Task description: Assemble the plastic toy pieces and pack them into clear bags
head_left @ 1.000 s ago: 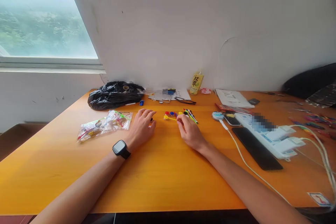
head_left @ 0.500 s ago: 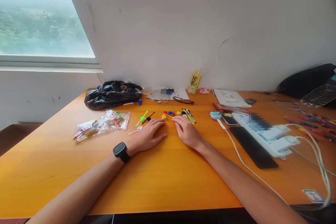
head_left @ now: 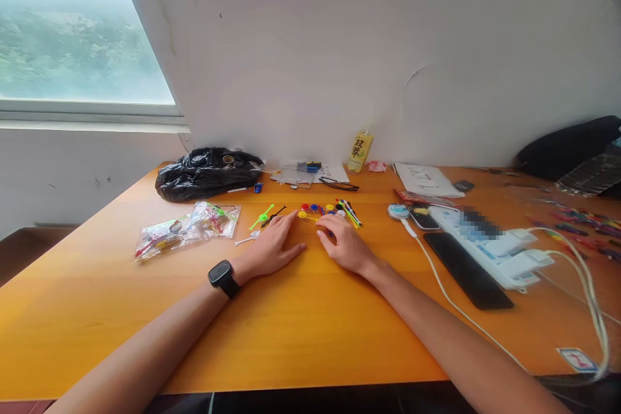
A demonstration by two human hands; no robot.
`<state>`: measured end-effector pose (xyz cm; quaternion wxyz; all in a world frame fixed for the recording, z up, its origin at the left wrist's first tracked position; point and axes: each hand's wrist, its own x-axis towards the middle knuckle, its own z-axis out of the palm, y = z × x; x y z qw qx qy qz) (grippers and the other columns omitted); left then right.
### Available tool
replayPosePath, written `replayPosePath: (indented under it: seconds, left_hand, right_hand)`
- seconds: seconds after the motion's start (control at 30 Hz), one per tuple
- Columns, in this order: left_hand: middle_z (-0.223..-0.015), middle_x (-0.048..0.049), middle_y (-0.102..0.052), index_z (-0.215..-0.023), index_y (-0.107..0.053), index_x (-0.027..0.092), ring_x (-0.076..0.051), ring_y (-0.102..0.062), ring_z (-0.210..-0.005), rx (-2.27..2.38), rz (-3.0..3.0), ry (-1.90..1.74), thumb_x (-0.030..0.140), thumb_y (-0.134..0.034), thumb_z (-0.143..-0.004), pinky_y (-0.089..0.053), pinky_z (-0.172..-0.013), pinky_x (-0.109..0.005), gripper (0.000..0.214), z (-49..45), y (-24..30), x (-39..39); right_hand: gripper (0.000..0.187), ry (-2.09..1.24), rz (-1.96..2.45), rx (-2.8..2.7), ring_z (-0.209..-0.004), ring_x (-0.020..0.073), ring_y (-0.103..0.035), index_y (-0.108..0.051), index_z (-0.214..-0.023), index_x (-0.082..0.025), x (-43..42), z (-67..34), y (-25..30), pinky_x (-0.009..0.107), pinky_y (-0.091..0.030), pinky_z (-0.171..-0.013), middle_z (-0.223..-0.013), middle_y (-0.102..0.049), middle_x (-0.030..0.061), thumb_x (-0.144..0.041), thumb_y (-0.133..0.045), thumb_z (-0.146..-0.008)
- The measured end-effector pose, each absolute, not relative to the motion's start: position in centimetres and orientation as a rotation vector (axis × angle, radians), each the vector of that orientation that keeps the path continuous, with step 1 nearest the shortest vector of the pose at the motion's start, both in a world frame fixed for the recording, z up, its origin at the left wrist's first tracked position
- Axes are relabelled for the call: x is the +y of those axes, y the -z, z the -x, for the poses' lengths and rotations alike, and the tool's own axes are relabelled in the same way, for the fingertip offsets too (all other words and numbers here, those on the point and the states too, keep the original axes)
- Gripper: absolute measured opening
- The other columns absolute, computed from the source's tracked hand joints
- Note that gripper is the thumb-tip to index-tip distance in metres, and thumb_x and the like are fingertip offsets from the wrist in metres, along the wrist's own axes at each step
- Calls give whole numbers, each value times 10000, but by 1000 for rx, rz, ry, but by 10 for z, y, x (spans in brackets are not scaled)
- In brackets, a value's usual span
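My left hand (head_left: 272, 247) lies open on the table, fingers stretched forward and thumb spread to the right. Its fingers partly cover a black stick with a disc (head_left: 278, 213) and a white stick with a disc (head_left: 247, 239); a bright green one (head_left: 262, 217) lies just left. My right hand (head_left: 345, 244) rests with loosely bent fingers, thumb apart from them. Its fingertips are at the end of a yellow stick with a yellow disc (head_left: 303, 215); whether they touch it I cannot tell. Beyond lie a red disc (head_left: 305, 207), a blue disc (head_left: 314, 207) and several coloured sticks (head_left: 350, 212).
Clear plastic bags of coloured parts (head_left: 182, 233) lie at left, a black plastic bag (head_left: 208, 174) behind. A yellow drink pack (head_left: 359, 152) stands by the wall. At right are a black phone (head_left: 468, 270), a white power strip (head_left: 480, 246), cables and scattered colourful pieces (head_left: 589, 223).
My left hand has drawn slightly left, away from the yellow disc. The yellow stick and disc now show more plainly between my hands. My right hand has hardly moved.
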<state>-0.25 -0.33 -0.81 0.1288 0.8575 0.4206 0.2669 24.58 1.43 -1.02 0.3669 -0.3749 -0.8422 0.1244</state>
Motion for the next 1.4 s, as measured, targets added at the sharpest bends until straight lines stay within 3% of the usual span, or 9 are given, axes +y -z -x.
replayPosePath:
  seconds: [0.27, 0.47, 0.63, 1.1, 1.23, 1.4]
  left_hand:
    - [-1606, -177, -478, -1664, -234, 229, -360, -435, -1486, 1196, -2508, -764, 468, -592, -1019, -410, -1191, -553, 775, 3, 9, -3]
    - [-1571, -165, -513, -1654, -262, 227, -348, -471, -1452, 1190, -2494, -749, 435, -587, -1023, -446, -1165, -521, 739, 2, 4, -5]
    - [-1594, -162, -492, -1656, -268, 220, -347, -444, -1474, 1198, -2495, -738, 445, -582, -1028, -428, -1183, -512, 737, 2, 5, -5]
    - [-1543, -130, -541, -1627, -325, 248, -337, -474, -1424, 1181, -2515, -743, 438, -572, -1031, -447, -1160, -501, 672, 2, 5, -5]
    - [-1543, -136, -545, -1637, -310, 249, -341, -490, -1415, 1164, -2524, -789, 423, -585, -1024, -457, -1149, -502, 695, 2, 6, -4]
    - [-1377, -123, -670, -1547, -453, 234, -314, -590, -1284, 1158, -2502, -881, 411, -619, -1016, -489, -1093, -475, 584, -1, 6, -4]
  right_hand:
    - [187, -290, 975, -2116, -1146, 291, -648, -705, -1137, -207, 17, -248, 12, 511, -513, -1048, -1188, -722, 125, -221, -603, -981]
    - [127, -326, 996, -2108, -1070, 275, -661, -696, -1070, -205, 17, -248, 13, 499, -517, -1030, -1104, -724, 109, -227, -606, -983]
    - [168, -299, 988, -2105, -1146, 290, -643, -686, -1129, -212, 17, -248, 14, 519, -492, -1070, -1189, -718, 112, -218, -623, -973]
    - [126, -294, 1002, -2133, -1090, 279, -650, -682, -1084, -206, 17, -249, 13, 495, -476, -1055, -1140, -724, 102, -210, -612, -979]
    - [64, -317, 979, -2104, -981, 258, -658, -682, -975, -217, 15, -248, 8, 448, -494, -970, -1019, -731, 82, -216, -618, -978]
    - [269, -362, 995, -2040, -718, 188, -581, -579, -726, -220, 10, -245, -1, 349, -454, -735, -732, -634, 20, -251, -606, -992]
